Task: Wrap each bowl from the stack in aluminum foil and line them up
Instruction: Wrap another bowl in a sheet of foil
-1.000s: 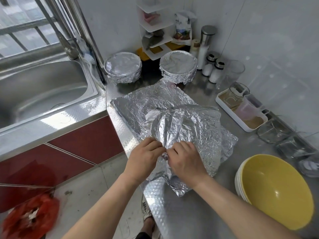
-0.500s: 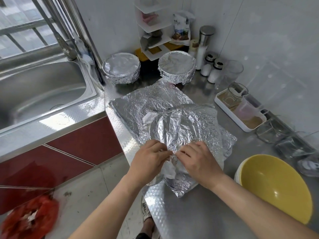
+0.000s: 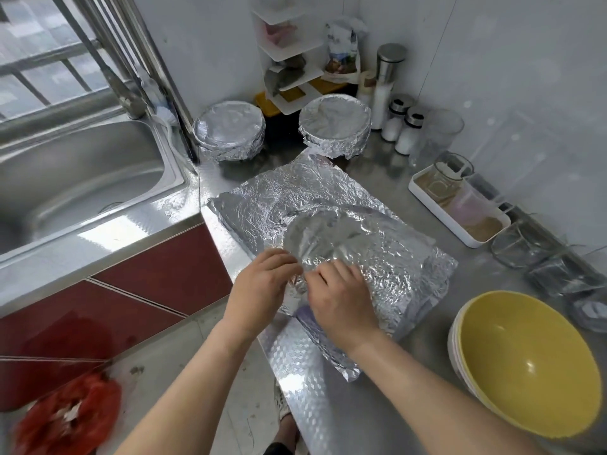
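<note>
Foil sheet: crinkled silver foil sheet [image 3: 328, 198], large and roughly rectangular, spread on the steel counter [image 3: 328, 408] near its front edge, one corner hanging just over that edge.
Bowl being wrapped: one bowl [image 3: 325, 234], seen only as a round form under the middle of the foil, which is folded in over it; its colour is hidden.
Left hand: left hand [image 3: 262, 284] at the near side of the covered bowl, fingers curled and pinching a gather of foil.
Right hand: right hand [image 3: 341, 297] just beside the left, fingertips almost meeting it, fingers bent onto the same gather of foil and holding it down against the bowl.
Wrapped bowls: two wrapped bowls [image 3: 229, 129] [image 3: 335, 124], fully covered in foil, side by side at the back of the counter with a gap between them.
Unwrapped bowls: one stack of yellow bowls [image 3: 525, 362] at the right front, yellow inside and white outside; several white rims show, but the exact number cannot be told.
Sink: one steel sink [image 3: 65, 185] to the left.
Shakers: two glass shakers [image 3: 395, 121] [image 3: 410, 131] with white contents, beside the right wrapped bowl.
Canister: one tall steel-topped canister [image 3: 387, 80] behind them.
Tray: one white tray [image 3: 440, 215] by the right wall, holding clear cups.
</note>
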Motion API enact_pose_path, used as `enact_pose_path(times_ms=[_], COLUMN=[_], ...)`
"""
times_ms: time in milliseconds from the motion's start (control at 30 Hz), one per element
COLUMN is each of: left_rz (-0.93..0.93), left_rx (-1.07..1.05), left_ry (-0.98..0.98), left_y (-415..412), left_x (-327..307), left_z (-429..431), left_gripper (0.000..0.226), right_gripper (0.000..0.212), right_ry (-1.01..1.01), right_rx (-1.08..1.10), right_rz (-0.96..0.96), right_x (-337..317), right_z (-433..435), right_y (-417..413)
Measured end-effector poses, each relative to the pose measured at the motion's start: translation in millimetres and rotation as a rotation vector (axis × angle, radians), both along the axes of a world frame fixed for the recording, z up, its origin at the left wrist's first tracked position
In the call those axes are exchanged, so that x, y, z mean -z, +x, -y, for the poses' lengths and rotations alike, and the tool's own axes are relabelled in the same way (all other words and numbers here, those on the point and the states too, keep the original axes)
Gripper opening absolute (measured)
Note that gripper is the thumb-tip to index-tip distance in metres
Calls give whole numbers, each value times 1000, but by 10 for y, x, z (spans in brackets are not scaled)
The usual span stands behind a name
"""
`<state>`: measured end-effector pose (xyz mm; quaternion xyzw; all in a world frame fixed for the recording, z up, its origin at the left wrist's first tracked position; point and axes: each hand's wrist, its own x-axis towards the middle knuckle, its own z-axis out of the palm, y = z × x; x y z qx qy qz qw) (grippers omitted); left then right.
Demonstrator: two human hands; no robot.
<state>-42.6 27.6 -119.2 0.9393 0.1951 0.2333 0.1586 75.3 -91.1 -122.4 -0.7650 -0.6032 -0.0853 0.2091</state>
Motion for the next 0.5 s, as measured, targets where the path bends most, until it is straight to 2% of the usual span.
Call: enact_pose_path(times_ms=[67, 167, 267, 367, 500], left_rz=[-29, -68, -75, -95, -99], left_rx=[-39, -69, 7, 103, 123], left_ry=[-10, -47, -69, -62, -34], left_y=[-20, -29, -8, 22, 23], left_x=[20, -10, -70, -99, -85], left_z=[-10, 36, 130, 219, 222], left_gripper=[18, 32, 31, 18, 27], right_gripper=[14, 14, 7, 5, 8], right_ry=[-52, -110, -119, -117, -133], right_rx=[-4, -84, -169, -208, -230], right_rz=[-41, -78, -49, -18, -3], right_x=[17, -11, -76, -78, 38], right_z=[-18, 30, 138, 217, 256], right_y=[-59, -24, 136, 282, 318])
